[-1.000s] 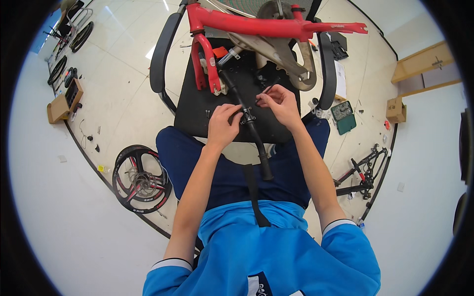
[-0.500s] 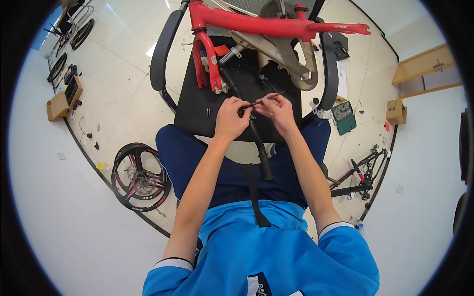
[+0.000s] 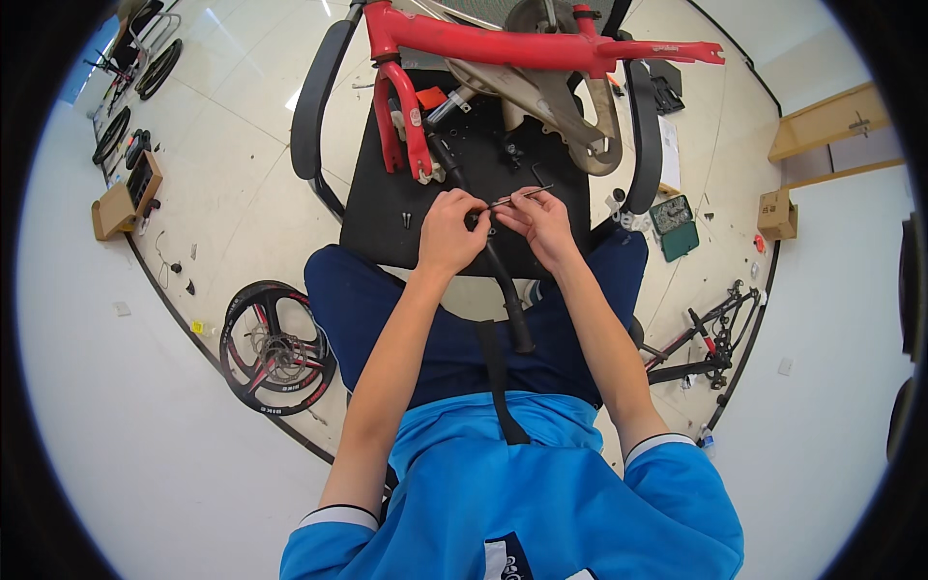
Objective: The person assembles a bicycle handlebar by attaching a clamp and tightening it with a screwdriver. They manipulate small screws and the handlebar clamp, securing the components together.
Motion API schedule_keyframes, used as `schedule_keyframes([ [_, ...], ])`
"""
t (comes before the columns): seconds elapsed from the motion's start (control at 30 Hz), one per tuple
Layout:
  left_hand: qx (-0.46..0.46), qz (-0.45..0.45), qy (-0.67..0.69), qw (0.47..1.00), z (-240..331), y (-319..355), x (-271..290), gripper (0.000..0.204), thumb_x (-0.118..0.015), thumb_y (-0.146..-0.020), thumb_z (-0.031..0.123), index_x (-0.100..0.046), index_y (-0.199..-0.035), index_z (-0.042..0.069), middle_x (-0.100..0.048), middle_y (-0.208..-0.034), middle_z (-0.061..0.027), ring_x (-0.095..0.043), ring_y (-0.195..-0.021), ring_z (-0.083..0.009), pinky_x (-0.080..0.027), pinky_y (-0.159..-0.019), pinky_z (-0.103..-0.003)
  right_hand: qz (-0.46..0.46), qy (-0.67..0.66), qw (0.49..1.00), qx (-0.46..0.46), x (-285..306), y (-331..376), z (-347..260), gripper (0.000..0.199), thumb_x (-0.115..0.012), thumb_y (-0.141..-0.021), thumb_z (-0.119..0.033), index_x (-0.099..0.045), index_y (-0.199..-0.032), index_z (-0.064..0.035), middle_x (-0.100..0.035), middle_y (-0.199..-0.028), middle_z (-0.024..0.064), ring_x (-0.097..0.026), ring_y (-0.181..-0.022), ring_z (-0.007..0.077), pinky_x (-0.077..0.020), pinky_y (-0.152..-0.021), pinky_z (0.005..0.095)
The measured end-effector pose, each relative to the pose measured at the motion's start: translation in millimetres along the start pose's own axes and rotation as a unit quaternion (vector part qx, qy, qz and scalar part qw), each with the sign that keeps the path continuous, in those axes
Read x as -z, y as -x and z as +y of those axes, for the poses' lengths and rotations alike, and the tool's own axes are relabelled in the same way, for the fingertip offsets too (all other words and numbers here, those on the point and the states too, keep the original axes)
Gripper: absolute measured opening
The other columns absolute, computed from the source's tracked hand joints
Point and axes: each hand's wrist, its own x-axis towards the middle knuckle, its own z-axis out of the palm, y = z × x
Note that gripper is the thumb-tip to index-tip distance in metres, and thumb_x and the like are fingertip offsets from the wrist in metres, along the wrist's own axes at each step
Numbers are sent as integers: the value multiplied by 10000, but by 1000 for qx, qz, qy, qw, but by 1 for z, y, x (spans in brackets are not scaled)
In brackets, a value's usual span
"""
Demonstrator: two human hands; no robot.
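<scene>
My right hand pinches a thin dark hex key, whose bent end sticks out past the fingers. The key's other end reaches toward the fingertips of my left hand. That hand is closed in a pinch over the middle of a black handlebar; what sits between its fingers is hidden. The handlebar slants from the black chair seat down between my thighs. Two small bolts lie on the seat to the left of my left hand.
A red bicycle frame with a red fork lies across the seat's far side. Armrests flank it. Wheels stand at left; a black frame and an open green case lie at right.
The hex key has turned slightly in my right hand, and its bent end now shows more plainly. Fingers of my right hand have shifted a little; my left hand keeps its place.
</scene>
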Motion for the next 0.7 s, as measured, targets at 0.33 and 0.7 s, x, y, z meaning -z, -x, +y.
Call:
schedule_keyframes([
  [0.33, 18, -8, 41, 999, -6, 3, 1, 125, -757, -807, 60, -757, -921, 7, -689, -843, -103, -669, -689, -214, -523, -610, -297, -5, -8, 1000, -6, -6, 2, 1, 90, -619, -996, -62, -580, -1042, 4, -701, -1060, 184, -733, -997, 289, -628, -892, 381],
  [0.7, 14, -15, 21, 1000, -5, 0, -3, 115, -760, -821, 76, -763, -909, 3, -673, -824, -106, -666, -691, -239, -532, -631, -326, -5, -2, 1000, 12, -3, 1, -9, 64, -612, -996, -64, -586, -1031, -17, -706, -1050, 177, -736, -989, 286, -626, -888, 387],
])
